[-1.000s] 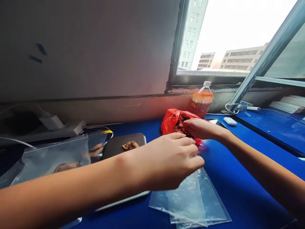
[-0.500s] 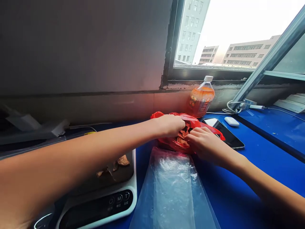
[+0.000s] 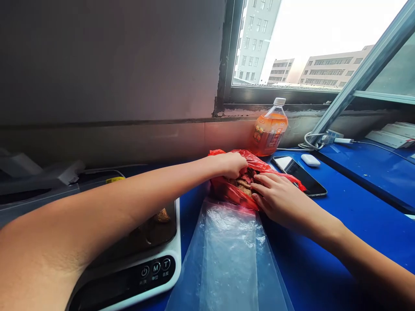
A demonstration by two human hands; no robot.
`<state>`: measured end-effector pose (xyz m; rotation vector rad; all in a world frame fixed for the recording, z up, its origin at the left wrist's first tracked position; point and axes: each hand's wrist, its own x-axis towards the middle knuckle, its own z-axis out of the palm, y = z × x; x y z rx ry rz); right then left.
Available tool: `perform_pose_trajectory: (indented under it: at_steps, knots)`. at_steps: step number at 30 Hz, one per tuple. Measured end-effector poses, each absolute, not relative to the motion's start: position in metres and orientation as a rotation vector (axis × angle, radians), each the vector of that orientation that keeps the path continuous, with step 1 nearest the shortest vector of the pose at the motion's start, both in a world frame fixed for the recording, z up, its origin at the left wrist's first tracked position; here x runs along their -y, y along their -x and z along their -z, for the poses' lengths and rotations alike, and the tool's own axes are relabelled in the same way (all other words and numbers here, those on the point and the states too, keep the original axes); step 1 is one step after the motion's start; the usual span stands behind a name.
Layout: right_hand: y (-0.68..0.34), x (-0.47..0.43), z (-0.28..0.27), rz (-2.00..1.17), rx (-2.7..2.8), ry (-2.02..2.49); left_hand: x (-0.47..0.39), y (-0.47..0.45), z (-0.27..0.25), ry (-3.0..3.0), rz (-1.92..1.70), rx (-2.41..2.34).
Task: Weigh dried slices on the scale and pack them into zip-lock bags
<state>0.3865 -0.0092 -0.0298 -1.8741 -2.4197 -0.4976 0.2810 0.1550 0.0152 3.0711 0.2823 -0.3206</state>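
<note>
A crumpled red plastic bag point(image 3: 231, 190) lies open against the wall side of the blue table, with rough brown dried pieces point(image 3: 244, 186) showing in its mouth. My left hand point(image 3: 234, 165) is closed at the bag's left rim, its fingertips partly hidden. Across the right side of the mouth rests my right hand point(image 3: 275, 192), fingers stretched out and touching the pieces and the bag. Flat clear plastic bags point(image 3: 230, 246) extend from the red bag toward me. Under my left forearm is a kitchen scale point(image 3: 177, 255), with a few brown pieces point(image 3: 163, 215) on its dark plate.
Behind the red bag stands a bottle of orange drink point(image 3: 270, 131). A dark phone or tablet point(image 3: 308, 181) and a white earbud case point(image 3: 310, 160) lie to the right. A slanted metal bar point(image 3: 350, 95) and cables point(image 3: 309, 141) are at the back right.
My right hand's fingers have straightened from a curled grip and now lie over the pieces. My left hand stays at the bag's rim. The view has shifted slightly.
</note>
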Motion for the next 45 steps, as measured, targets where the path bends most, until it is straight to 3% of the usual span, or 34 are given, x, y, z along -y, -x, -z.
perform_pose_trajectory:
  at_steps: [20, 34, 40, 45]
  knots:
    - [-0.375, 0.02, 0.024, 0.417, 2.371, 2.12, -0.15, -0.288, -0.016, -3.053, 0.362, -0.259]
    - [-0.382, 0.017, 0.025, 0.421, 2.398, 2.05, -0.162, -0.266, -0.023, -2.881, -0.021, -0.338]
    - [-0.394, 0.019, 0.031, 0.479, 2.441, 1.92, -0.126, -0.219, -0.063, -2.817, -0.271, -0.4]
    - [-0.393, 0.024, 0.024, 0.589, 2.362, 1.801, -0.081, -0.128, -0.094, -2.782, -0.282, -0.61]
